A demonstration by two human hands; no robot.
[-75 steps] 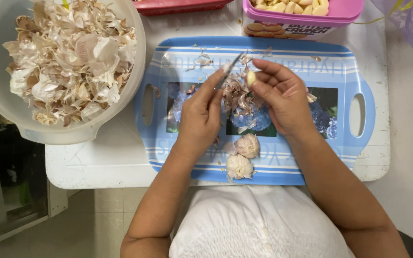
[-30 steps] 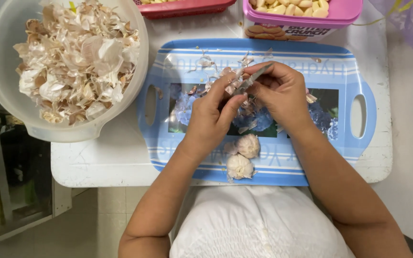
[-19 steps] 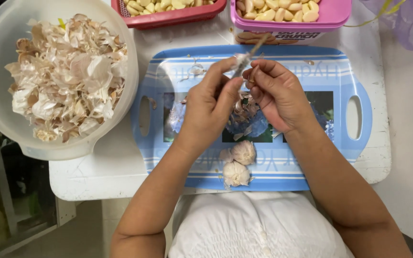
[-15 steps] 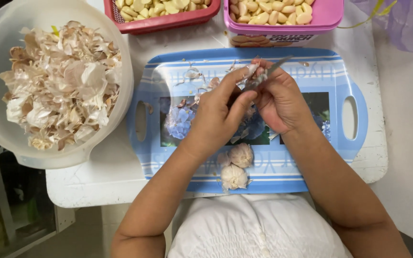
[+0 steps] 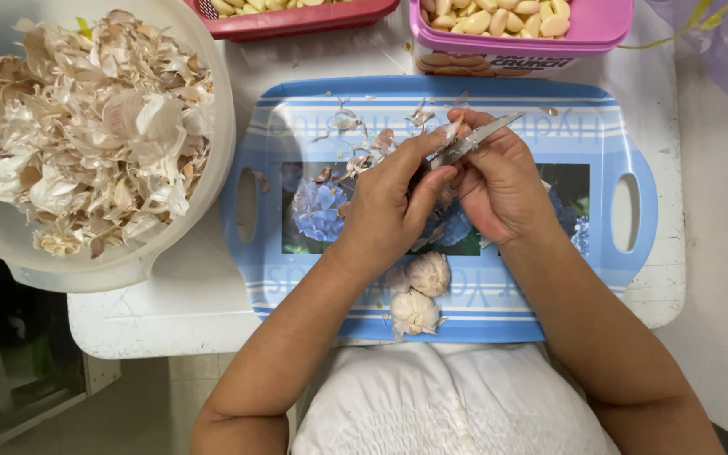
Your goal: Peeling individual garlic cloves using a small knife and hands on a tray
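- My two hands sit together over the middle of the blue tray [image 5: 440, 93], above its flower picture
- My right hand [image 5: 503, 190] is closed around the handle of a small knife [image 5: 473, 139]; the blade points up and right, its tip clear of my fingers
- My left hand [image 5: 389, 211] is curled, thumb and forefinger pinched on a garlic clove [image 5: 451, 132] right at the blade; the clove is mostly hidden, so I cannot tell how much skin is off
- Compared with half a second ago the blade has swung a little and the pinch has tightened on the clove; I judge a strip of skin is being lifted, so this clove is close to done
- Against the earliest picture, both hands have risen from lower on the tray toward its far edge, and the clove is no longer held up bare in the right fingers
- Two whole garlic bulbs [image 5: 419, 291] lie on the near edge, unmoved
- The big bowl of skins [image 5: 86, 143] stands left on the table [image 5: 162, 312], the pink tub of peeled cloves [image 5: 516, 25] beyond
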